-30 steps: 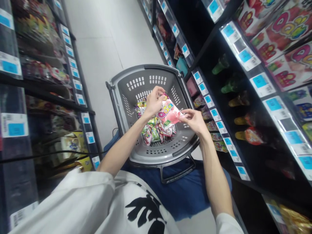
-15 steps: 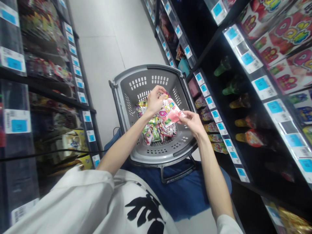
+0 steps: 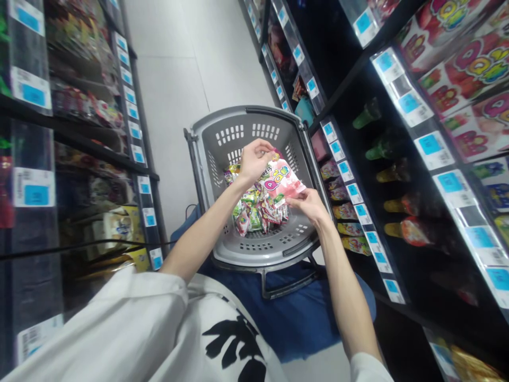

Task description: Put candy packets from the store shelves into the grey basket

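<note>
A pink and white candy bag with bright lettering is stretched between my two hands, over a grey shopping basket. My left hand pinches its upper left edge, near a small yellow and magenta corner. At the lower right corner, my right hand grips the bag between thumb and fingers. Beneath it, several colourful candy packets lie in a pile on the basket floor; the bag and my left hand hide some of them.
Shelves with price labels run along the right, holding hanging pouches and large pink packs. Left shelves carry bagged snacks. Grey tiled floor stretches ahead between them. A thin black cable crosses at left. The basket's black handle hangs toward my knees.
The view has shifted slightly, so the basket sits a little further right. The right hand has moved slightly along the bag's lower edge; both hands keep hold of it.
</note>
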Tool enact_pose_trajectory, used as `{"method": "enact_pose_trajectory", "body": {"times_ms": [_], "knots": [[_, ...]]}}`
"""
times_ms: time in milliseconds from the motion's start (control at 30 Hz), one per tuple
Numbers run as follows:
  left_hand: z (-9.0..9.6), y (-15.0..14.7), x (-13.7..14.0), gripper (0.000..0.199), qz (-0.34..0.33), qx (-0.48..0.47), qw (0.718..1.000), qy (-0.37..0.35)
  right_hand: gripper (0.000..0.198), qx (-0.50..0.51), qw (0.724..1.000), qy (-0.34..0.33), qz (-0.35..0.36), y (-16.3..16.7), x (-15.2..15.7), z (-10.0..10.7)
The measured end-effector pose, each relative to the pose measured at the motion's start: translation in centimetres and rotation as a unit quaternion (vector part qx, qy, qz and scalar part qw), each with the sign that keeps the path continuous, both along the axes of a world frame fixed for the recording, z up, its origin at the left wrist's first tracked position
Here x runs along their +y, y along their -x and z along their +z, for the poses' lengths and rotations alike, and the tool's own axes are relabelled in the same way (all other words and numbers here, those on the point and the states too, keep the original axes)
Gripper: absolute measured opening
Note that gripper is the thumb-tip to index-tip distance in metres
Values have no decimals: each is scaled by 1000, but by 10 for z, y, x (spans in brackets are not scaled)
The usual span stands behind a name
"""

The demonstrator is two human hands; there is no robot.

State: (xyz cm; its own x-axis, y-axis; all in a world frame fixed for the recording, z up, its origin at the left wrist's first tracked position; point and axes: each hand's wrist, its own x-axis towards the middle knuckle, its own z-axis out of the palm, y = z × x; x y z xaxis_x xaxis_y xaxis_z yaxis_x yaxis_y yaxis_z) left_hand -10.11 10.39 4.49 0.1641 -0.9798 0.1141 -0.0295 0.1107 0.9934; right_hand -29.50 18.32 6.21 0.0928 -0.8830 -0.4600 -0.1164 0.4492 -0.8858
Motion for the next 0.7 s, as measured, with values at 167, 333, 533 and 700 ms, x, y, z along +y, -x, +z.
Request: {"method": "enact_pose_trajectory", "body": {"times_ms": [167,333,533,700], "knots": [[3,-4,-1,13,12,-5,1000,2,26,9,999,8,36,2,-3,7],[5,-7,3,16,-22,11,999,-21,38,-57,998,4,-22,6,1,-1],[1,-10,6,23,-85,86,988,-91,45,-125,981,31,-144,7,-3,-11],[6,-7,8,17,-77,150,978,-124,52,-140,977,52,-154,-5,-1,-13]]}}
